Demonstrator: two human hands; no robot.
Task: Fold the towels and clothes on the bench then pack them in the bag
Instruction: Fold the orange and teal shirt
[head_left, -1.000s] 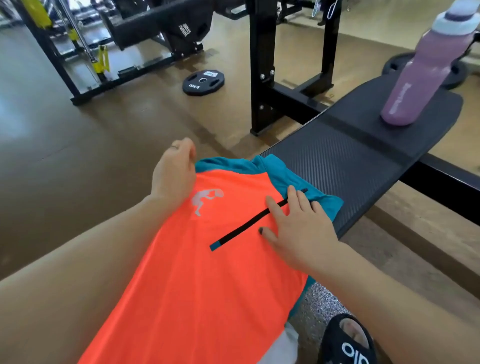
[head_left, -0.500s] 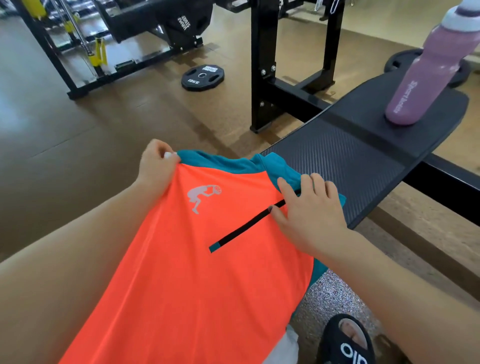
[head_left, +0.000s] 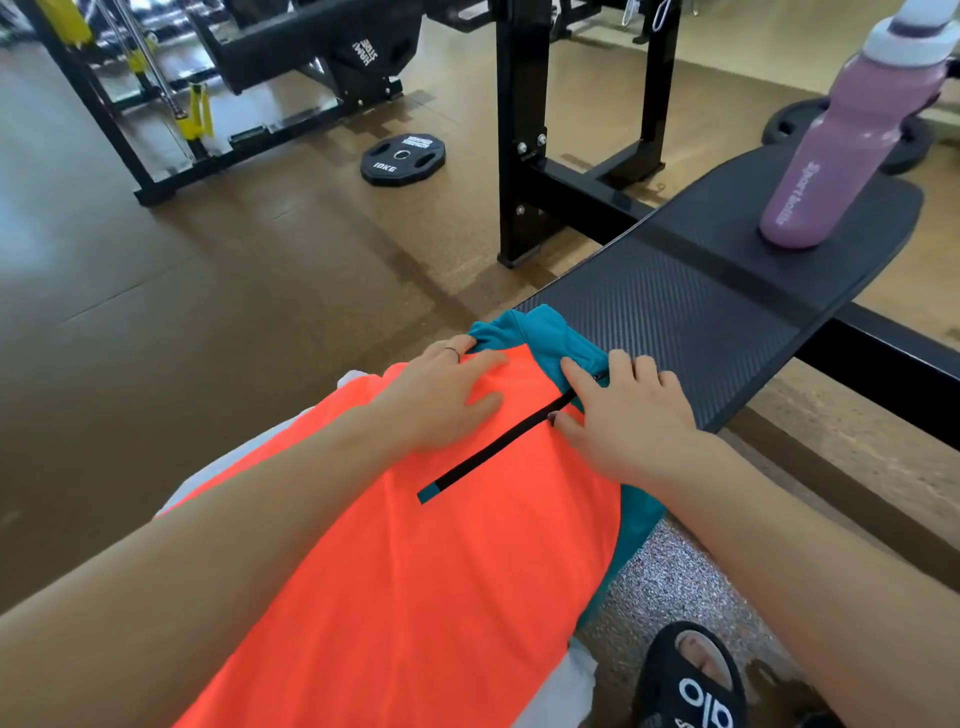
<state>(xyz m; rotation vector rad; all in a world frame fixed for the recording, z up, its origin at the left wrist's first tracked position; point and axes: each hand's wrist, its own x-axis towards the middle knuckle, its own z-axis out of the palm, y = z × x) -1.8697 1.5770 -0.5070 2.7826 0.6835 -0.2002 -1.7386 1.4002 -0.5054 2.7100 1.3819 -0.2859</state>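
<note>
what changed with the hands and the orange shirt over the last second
The left hand let go of the shirt's teal collar edge, which it pinched half a second ago, and now lies flat on the orange shirt, covering the printed logo. The right hand stayed pressed at the top of the black zip. The pink bottle stays upright on the bench.

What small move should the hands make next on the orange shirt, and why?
Probably smooth outward, then fold a side in. Both hands, left and right, lie flat on the shirt near its teal collar; it lies spread, unfolded, on the bench.
</note>
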